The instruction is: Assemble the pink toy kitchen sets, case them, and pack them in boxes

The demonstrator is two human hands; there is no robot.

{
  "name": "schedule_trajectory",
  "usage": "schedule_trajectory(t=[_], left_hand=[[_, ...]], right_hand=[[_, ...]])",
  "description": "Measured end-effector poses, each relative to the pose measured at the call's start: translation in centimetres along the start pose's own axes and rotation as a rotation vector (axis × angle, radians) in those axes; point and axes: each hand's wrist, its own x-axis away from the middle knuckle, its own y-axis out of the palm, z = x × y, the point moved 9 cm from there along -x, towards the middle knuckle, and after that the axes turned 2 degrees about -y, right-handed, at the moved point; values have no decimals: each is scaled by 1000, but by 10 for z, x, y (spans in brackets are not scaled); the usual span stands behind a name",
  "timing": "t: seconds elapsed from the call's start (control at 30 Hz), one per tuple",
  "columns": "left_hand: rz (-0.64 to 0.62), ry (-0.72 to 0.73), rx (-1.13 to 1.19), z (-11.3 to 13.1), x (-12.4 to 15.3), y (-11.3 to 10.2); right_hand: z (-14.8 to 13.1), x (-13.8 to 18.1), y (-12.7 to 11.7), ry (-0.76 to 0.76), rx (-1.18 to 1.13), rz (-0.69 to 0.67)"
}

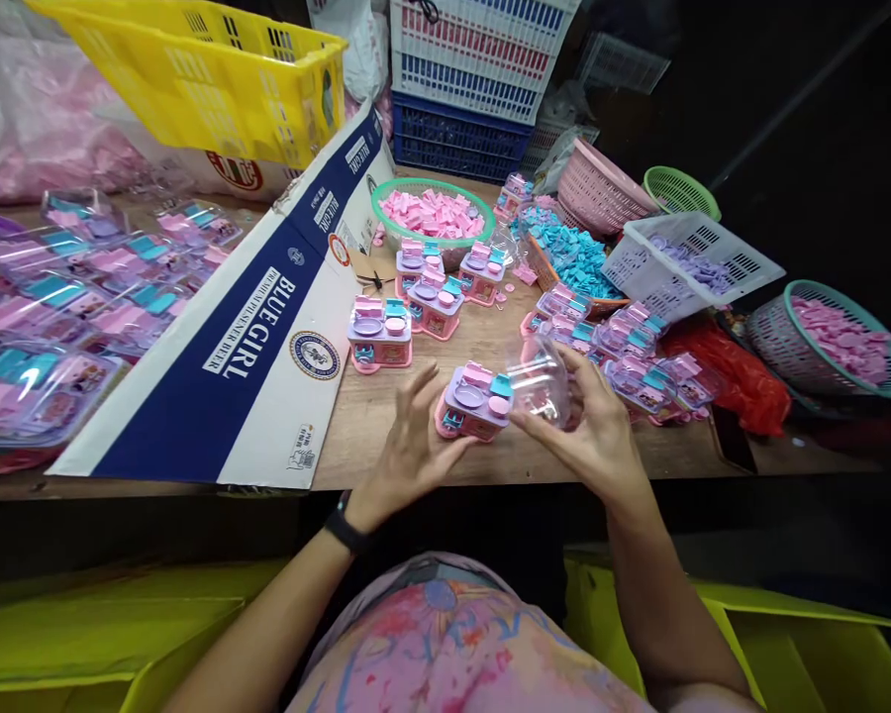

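Note:
A small pink and purple toy kitchen set (473, 399) stands on the wooden table (386, 416) right in front of me. My left hand (410, 451) rests against its left side with fingers spread and loose. My right hand (590, 421) holds a clear plastic blister cover (541, 381) just to the right of the toy, fingers wrapped round it. Several more of the same toy sets (380, 337) stand farther back on the table.
Packed toy sets in clear covers (631, 361) pile up at my right, more (59, 307) at far left. A flattened Blue Girl carton (252, 337) lies left. Baskets hold pink pieces (432, 213), blue pieces (575, 259), purple pieces (694, 262). A yellow crate (215, 74) sits behind.

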Motion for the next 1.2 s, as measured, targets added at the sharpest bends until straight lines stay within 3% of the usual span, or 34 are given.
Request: schedule_trajectory(t=[0.07, 0.13, 0.2, 0.33, 0.5, 0.67, 0.87, 1.2], left_hand=[[-157, -151, 34, -36, -13, 26], [-288, -257, 100, -60, -16, 49], [-328, -325, 153, -68, -11, 62], [-189, -408, 119, -57, 21, 60], [-73, -439, 26, -31, 55, 56], [-88, -425, 61, -26, 58, 52], [-268, -619, 414, -42, 57, 54], [-130, -754, 669, -36, 54, 68]], right_hand=[[-2, -15, 3, -82, 245, 57], [1, -25, 21, -157, 374, -17], [6, -27, 41, -194, 469, -142], [16, -10, 59, -204, 559, -367], [17, 15, 58, -211, 401, -441], [19, 26, 62, -231, 374, -467], [14, 25, 58, -278, 340, -476], [18, 26, 57, -304, 363, -561]])
